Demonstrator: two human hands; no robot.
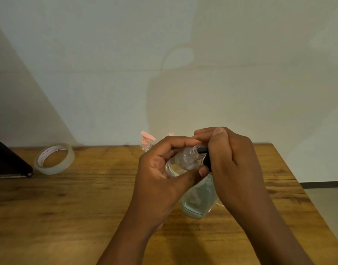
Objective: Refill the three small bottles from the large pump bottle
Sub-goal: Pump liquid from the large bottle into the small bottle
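Note:
My left hand [164, 169] grips a small clear bottle [185, 159], tilted so its open neck meets the black pump spout [202, 150] of the large clear pump bottle [198, 199] standing on the wooden table [78, 207]. My right hand [227, 157] is curled over the black pump head from above. Behind my left hand stands a small bottle with a pink pump [146, 141]. A second pink pump tip [171, 134] peeks out to its right; the bottle under it is hidden.
A roll of clear tape [54, 158] lies at the back left of the table. A dark flat object [9, 161] sits at the far left edge. A pale wall rises right behind the table, and the table's right edge drops to the floor.

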